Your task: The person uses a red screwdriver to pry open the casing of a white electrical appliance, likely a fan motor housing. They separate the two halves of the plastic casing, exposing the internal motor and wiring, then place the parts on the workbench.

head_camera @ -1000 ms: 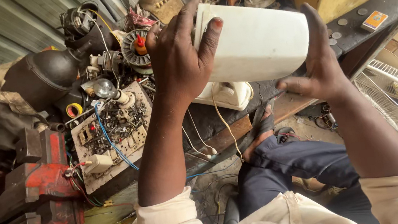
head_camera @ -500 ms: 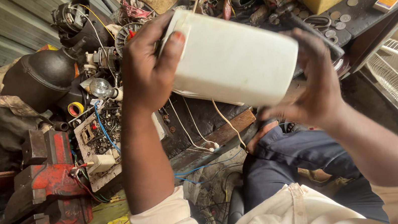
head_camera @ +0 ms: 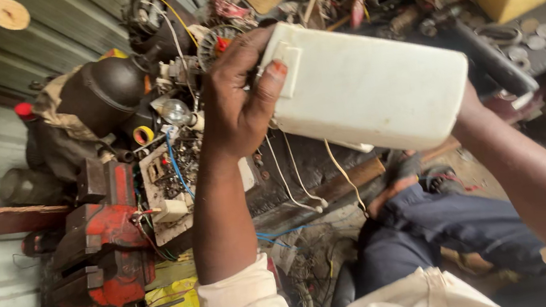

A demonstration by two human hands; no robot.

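1. White box (head_camera: 366, 90) – a rigid plastic housing, held up in the air over the cluttered bench (head_camera: 316, 162), tilted, long side running left to right.
2. Left hand (head_camera: 239, 105) clamps the box's left end: thumb (head_camera: 269, 84) pressed on the front face just beside a small raised square panel (head_camera: 289, 68), other fingers wrapped behind the end, out of sight.
3. Right hand (head_camera: 466, 112) is at the box's right end, almost wholly hidden behind it; only the wrist shows. Whether its fingers are closed on the box cannot be told.
4. Handling, judged: hard shell, stiff, won't flex under the grip. Looks light for its bulk, likely hollow. Smooth plastic, so a bit slippery; corners are rounded.
5. Best hold, judged: the two short ends, palms square on, thumbs on the flat face. The raised panel looks like the weak spot, so keep pressure off it.
6. Thin white wires (head_camera: 289, 172) hang just below the box; can't tell if they join it. If they do, they could snag.
7. Around: red vise (head_camera: 107, 243) lower left, black round tank (head_camera: 106, 91) behind it, circuit board (head_camera: 168, 177) with blue wire between them and the left arm.
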